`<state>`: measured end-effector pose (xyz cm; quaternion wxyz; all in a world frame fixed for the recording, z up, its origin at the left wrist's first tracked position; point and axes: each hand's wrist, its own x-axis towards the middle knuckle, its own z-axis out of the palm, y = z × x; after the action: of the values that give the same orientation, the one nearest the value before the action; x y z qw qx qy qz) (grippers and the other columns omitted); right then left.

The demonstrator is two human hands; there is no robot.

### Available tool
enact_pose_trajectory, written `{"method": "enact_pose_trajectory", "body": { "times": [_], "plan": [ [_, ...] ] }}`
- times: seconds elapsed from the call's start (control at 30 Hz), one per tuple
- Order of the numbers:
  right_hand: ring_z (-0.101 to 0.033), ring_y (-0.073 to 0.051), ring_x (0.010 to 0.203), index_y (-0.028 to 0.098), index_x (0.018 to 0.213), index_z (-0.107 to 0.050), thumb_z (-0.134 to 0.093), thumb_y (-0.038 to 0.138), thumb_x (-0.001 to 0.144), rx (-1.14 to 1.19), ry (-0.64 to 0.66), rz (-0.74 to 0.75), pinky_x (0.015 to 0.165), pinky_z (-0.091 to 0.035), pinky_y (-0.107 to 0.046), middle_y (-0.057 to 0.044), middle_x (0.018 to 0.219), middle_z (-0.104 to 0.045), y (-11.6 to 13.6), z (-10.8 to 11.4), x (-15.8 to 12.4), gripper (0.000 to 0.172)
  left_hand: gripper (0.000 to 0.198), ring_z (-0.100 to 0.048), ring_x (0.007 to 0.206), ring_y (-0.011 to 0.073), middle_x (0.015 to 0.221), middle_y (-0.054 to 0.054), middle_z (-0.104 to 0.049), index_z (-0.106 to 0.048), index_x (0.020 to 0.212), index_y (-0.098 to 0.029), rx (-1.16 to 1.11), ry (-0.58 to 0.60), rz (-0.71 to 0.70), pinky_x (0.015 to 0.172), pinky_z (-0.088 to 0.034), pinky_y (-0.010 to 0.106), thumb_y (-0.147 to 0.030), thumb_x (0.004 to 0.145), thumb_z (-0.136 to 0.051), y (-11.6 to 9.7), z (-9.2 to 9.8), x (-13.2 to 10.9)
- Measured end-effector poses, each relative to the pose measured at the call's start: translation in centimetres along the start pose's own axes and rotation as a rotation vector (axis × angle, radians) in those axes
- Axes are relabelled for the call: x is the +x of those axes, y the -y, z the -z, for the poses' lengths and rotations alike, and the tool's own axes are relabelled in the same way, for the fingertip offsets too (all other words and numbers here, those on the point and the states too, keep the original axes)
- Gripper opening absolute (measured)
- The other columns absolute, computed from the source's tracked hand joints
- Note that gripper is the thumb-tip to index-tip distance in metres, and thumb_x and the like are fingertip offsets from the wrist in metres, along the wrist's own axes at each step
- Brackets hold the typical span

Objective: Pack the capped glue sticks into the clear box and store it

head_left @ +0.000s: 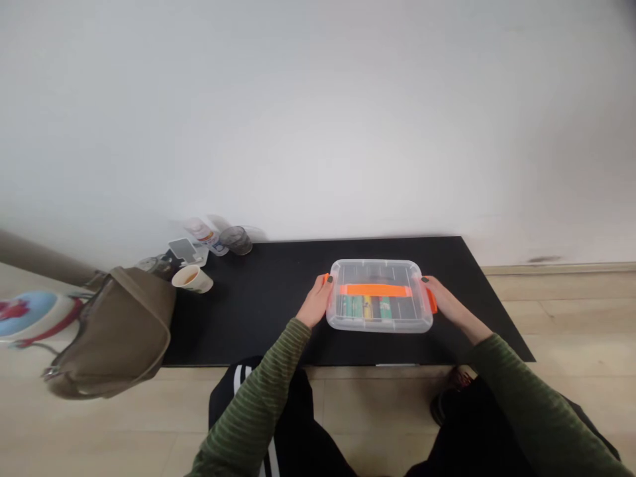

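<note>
A clear plastic storage box (pixel 380 324) with an orange carry handle (pixel 376 290) across its lid is between my hands, over the black table. Green and yellow items show through the lid, too blurred to name. My left hand (pixel 315 301) grips the box's left end, thumb on top by the orange latch. At the opposite end, my right hand (pixel 450 306) holds the box beside the other orange latch (pixel 431 301), its thumb on the rim. The fingers under the box are hidden. Whether the box touches the tabletop, I cannot tell.
On the black table's (pixel 248 318) left part stand a paper cup (pixel 201 281) of brownish liquid, a dark glass (pixel 237 240), a white bottle (pixel 206 235) and a small mirror-like item (pixel 183 250). A taupe bag (pixel 124 331) sits at the left end. A white wall (pixel 348 132) rises behind.
</note>
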<state>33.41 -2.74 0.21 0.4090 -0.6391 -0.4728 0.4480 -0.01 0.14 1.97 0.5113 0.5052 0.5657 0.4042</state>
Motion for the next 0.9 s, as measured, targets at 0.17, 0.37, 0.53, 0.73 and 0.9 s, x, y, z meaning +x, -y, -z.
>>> {"method": "enact_pose_trajectory", "body": {
  "times": [0.17,0.37,0.53,0.73,0.9],
  "plan": [
    [-0.055,-0.024,0.125,0.027,0.133,-0.054,-0.055,0.045,0.087,-0.034,-0.1,0.236,0.106,-0.044,-0.041,-0.007,0.136,-0.059,1.2,-0.6,0.2,0.05,0.043,-0.052,0.068,0.014,0.081,0.001,-0.059,-0.06,0.096,-0.017,-0.112,0.001,0.002,0.068,-0.045,0.027,-0.059,0.087,-0.052,0.2,-0.8,-0.5],
    [-0.056,-0.025,0.124,0.025,0.135,-0.056,-0.057,0.031,0.084,-0.285,-0.101,0.355,0.111,-0.04,-0.044,-0.007,0.14,-0.057,2.7,-1.7,0.2,0.052,0.035,-0.053,0.072,0.0142,0.082,0.001,-0.059,-0.059,0.09,-0.017,-0.162,-0.113,-0.042,0.072,-0.046,0.026,-0.049,0.091,-0.046,0.9,-1.8,-0.9],
    [-0.058,-0.023,0.121,0.024,0.132,-0.059,-0.054,0.025,0.085,-0.234,-0.136,0.452,0.109,-0.042,-0.043,-0.007,0.137,-0.059,3.7,-2.1,-0.3,0.047,0.031,-0.056,0.077,0.0165,0.084,0.002,-0.062,-0.06,0.089,-0.018,-0.113,-0.17,-0.049,0.072,-0.047,0.027,-0.043,0.091,-0.043,0.8,-1.8,-1.3],
    [-0.052,-0.024,0.131,0.024,0.13,-0.059,-0.063,0.026,0.086,0.177,-0.141,0.629,0.113,-0.04,-0.045,-0.009,0.141,-0.056,6.5,-1.8,-2.3,0.045,0.026,-0.056,0.071,0.0177,0.073,0.003,-0.061,-0.059,0.083,-0.018,-0.086,-0.203,-0.002,0.065,-0.046,0.028,-0.04,0.09,-0.047,0.1,-1.5,-1.1],
    [-0.058,-0.029,0.124,0.025,0.123,-0.064,-0.073,0.02,0.075,0.399,-0.408,0.643,0.107,-0.043,-0.051,-0.012,0.135,-0.06,4.9,5.5,-0.4,0.049,0.029,-0.052,0.062,0.0148,0.07,0.0,-0.056,-0.056,0.087,-0.019,-0.158,-0.314,-0.028,0.059,-0.043,0.026,-0.045,0.091,-0.044,0.2,-0.7,-0.6]
  ]
}}
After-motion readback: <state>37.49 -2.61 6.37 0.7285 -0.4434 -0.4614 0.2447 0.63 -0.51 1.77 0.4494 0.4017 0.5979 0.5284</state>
